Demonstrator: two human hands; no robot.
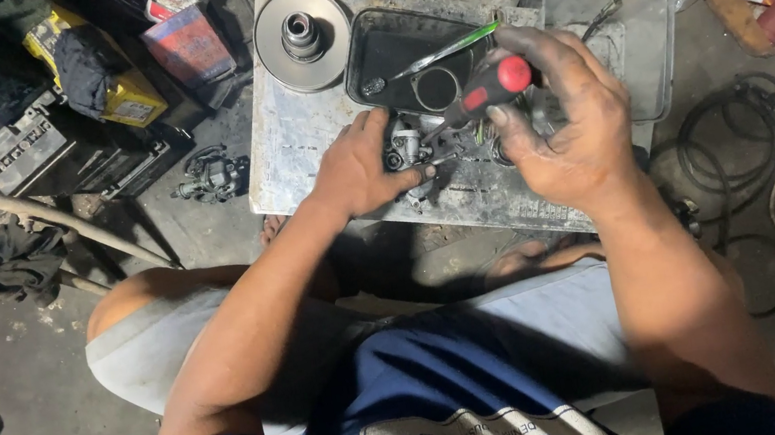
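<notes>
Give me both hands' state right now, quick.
Left hand: closed on the small metal engine part.
Right hand: closed on the red-and-black screwdriver.

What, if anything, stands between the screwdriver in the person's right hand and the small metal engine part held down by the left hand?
Nothing visible does. The right hand grips the red and black screwdriver, its shaft angled down straight to the small metal part. The left hand holds that part from its left side, clear of the shaft's path.
</notes>
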